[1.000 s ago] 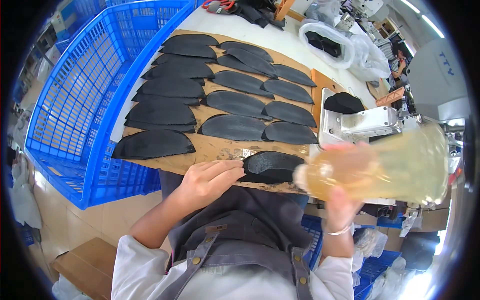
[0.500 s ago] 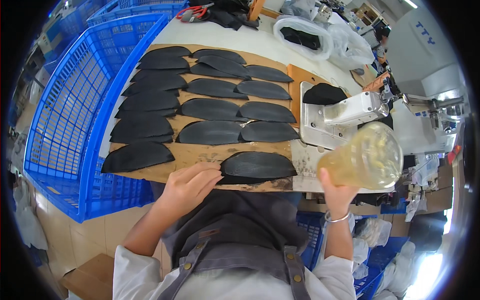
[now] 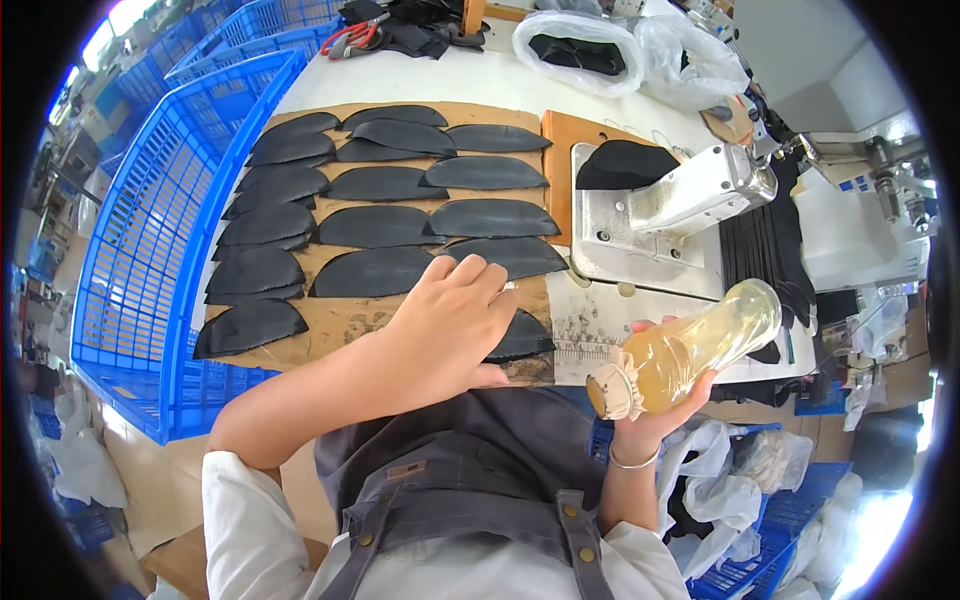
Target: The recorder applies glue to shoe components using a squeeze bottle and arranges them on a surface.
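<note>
My right hand (image 3: 650, 415) is wrapped round a clear bottle (image 3: 690, 350) of yellowish liquid or glue. The bottle is tilted, its cloth-covered end pointing down and left, above the front right of the table. My left hand (image 3: 450, 320) is over the front of a brown board, its fingers curled and bent down; what they hold, if anything, is hidden. Beneath it lies a black curved piece (image 3: 525, 338), partly covered by the hand. More black half-moon pieces (image 3: 375, 228) lie in overlapping rows across the board (image 3: 345, 318).
A white sewing machine arm (image 3: 690, 195) on a metal plate stands right of the board, with black fabric on it. A blue crate (image 3: 140, 290) borders the left side. Plastic bags (image 3: 690, 70) and red-handled scissors (image 3: 350, 38) lie at the back.
My left hand has moved right, from the left end of the front black piece to over it. The bottle has turned, its cloth-covered end now showing at lower left.
</note>
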A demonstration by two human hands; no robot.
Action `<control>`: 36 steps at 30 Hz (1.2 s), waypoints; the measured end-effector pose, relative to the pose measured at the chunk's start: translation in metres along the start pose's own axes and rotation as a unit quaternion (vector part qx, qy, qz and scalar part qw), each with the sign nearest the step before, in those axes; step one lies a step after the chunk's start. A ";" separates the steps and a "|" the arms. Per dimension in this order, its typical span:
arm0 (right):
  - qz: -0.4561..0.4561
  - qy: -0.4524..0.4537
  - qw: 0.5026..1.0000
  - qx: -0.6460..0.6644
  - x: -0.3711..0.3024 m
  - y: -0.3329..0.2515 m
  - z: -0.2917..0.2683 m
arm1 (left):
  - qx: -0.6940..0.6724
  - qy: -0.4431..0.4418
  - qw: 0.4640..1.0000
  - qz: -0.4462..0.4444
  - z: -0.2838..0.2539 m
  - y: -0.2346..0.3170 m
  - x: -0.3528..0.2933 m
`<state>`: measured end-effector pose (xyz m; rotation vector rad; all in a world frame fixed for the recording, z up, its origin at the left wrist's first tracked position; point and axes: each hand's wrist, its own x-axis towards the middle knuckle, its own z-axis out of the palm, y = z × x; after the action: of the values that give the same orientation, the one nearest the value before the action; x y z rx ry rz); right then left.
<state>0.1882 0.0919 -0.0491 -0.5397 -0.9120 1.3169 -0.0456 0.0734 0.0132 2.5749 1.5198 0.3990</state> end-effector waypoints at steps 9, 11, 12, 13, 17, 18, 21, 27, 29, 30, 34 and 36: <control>0.014 0.025 0.999 -0.025 -0.003 0.001 -0.014 | -0.048 -0.067 0.996 -0.024 -0.004 -0.007 0.011; 0.029 0.026 0.999 -0.018 -0.006 0.003 -0.009 | -0.078 -0.075 0.994 -0.035 -0.003 -0.012 0.009; 0.060 0.000 0.997 0.041 -0.007 0.002 -0.001 | -0.077 -0.075 0.993 -0.037 -0.002 -0.014 0.007; 0.088 -0.024 0.991 0.103 -0.009 0.000 0.002 | -0.121 -0.048 0.990 -0.049 -0.001 -0.013 0.007; 0.112 -0.135 0.971 0.165 -0.008 0.004 0.011 | -0.207 0.055 0.974 -0.078 0.004 -0.010 0.004; 0.113 -0.139 0.970 0.167 -0.008 0.004 0.013 | -0.204 0.058 0.974 -0.081 0.005 -0.011 0.002; 0.128 -0.138 0.969 0.159 -0.007 0.011 0.028 | -0.183 0.118 0.974 -0.057 0.005 -0.011 -0.005; 0.129 -0.139 0.976 0.104 -0.008 0.014 0.032 | -0.363 0.163 0.887 -0.235 -0.019 -0.021 -0.022; 0.126 -0.126 0.978 0.108 -0.008 0.012 0.034 | -0.339 0.237 0.868 -0.277 -0.036 -0.039 -0.035; 0.126 -0.129 0.977 0.111 -0.008 0.012 0.034 | -0.334 0.286 0.851 -0.288 -0.038 -0.053 -0.044; 0.131 -0.135 0.977 0.098 -0.005 0.013 0.027 | -0.180 0.419 0.838 -0.299 -0.067 -0.072 -0.047; 0.132 -0.138 0.977 0.099 -0.005 0.012 0.026 | -0.030 0.447 0.860 -0.244 -0.065 -0.091 -0.029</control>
<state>0.1597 0.0856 -0.0450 -0.3350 -0.9431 1.7356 -0.1546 0.0903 0.0490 1.8628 2.2527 1.6764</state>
